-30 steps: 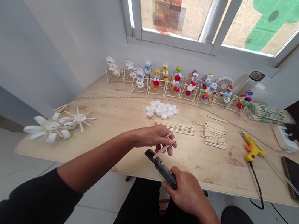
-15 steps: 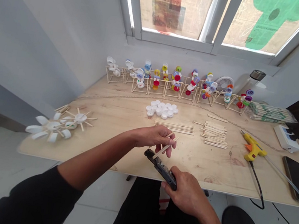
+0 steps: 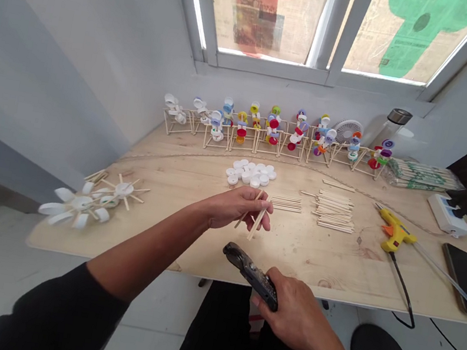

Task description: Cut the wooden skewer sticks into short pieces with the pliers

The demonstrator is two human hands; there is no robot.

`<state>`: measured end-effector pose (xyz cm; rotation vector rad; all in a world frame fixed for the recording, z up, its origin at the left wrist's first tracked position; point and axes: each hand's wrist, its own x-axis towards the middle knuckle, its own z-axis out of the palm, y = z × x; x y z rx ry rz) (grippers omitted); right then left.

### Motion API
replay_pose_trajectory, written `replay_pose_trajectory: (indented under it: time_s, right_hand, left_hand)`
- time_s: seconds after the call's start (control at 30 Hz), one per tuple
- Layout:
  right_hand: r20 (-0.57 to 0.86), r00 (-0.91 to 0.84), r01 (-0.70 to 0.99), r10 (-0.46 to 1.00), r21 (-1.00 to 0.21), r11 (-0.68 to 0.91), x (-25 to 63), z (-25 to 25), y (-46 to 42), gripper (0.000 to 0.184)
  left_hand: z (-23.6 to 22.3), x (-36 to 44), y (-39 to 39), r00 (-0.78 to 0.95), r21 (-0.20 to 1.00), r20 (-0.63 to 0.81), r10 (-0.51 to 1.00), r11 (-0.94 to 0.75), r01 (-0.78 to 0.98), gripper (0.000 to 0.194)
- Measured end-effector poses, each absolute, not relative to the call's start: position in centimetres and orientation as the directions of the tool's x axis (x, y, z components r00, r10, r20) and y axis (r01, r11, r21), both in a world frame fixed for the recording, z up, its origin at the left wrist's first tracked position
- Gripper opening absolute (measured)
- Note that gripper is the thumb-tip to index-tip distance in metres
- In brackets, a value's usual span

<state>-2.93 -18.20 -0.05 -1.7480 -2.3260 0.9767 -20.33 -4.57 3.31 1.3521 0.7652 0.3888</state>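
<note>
Along the wall beneath a newspaper-covered window (image 3: 316, 27), a plywood tabletop (image 3: 313, 260) carries a row of stick frames strung with bottle caps (image 3: 271, 133). Nearer the edge sit a cluster of white caps (image 3: 249, 173), a loose stack of wooden sticks (image 3: 335, 211), a white pinwheel assembly (image 3: 85, 204) at the left end, and, at the right, a yellow glue gun (image 3: 394, 232) whose black cord (image 3: 404, 293) drops over the edge.

From where I stand, the person's left hand (image 3: 239, 209) is raised over the tabletop, its fingers (image 3: 265, 222) closed around a few thin sticks (image 3: 256, 223) splayed at different angles. They look loosely held and could slip free. The right hand (image 3: 294, 319) grips a black handheld tool (image 3: 250, 274), its exact kind unclear, low by the tabletop's front edge, where a fumble could send it to the floor. A careless swing of the arm could scatter the stack or snag that cord.
</note>
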Motion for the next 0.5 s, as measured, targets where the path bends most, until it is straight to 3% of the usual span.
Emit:
replay_pose_trajectory:
  time_s: [0.13, 0.27, 0.33, 0.43, 0.5]
  right_hand:
    - [-0.307, -0.356, 0.834, 0.883, -0.530, 0.153, -2.4, -0.1, -18.9, 0.017]
    - [-0.302, -0.370, 0.817, 0.879, -0.555, 0.153, -2.0, -0.2, -19.9, 0.018]
    - [-0.300, -0.367, 0.822, 0.880, -0.547, 0.156, -1.8, -0.3, -20.3, 0.018]
    - [-0.307, -0.358, 0.827, 0.882, -0.543, 0.146, -1.3, -0.5, -20.8, 0.019]
    - [-0.318, -0.349, 0.825, 0.881, -0.550, 0.128, -0.8, -0.6, -20.9, 0.020]
  left_hand:
    - [3.0, -19.0, -4.3, 0.716, 0.961, -0.258, 0.649, 0.094, 0.261, 0.024]
    - [2.6, -16.2, -3.4, 0.737, 0.882, -0.269, 0.620, -0.150, 0.448, 0.021]
    - [2.5, -14.3, -2.9, 0.756, 0.780, -0.253, 0.604, -0.335, 0.528, 0.021]
    - [2.5, -11.2, -2.3, 0.796, 0.534, -0.226, 0.561, -0.613, 0.583, 0.024]
    - [2.4, -8.9, -1.9, 0.803, 0.455, -0.218, 0.554, -0.671, 0.586, 0.023]
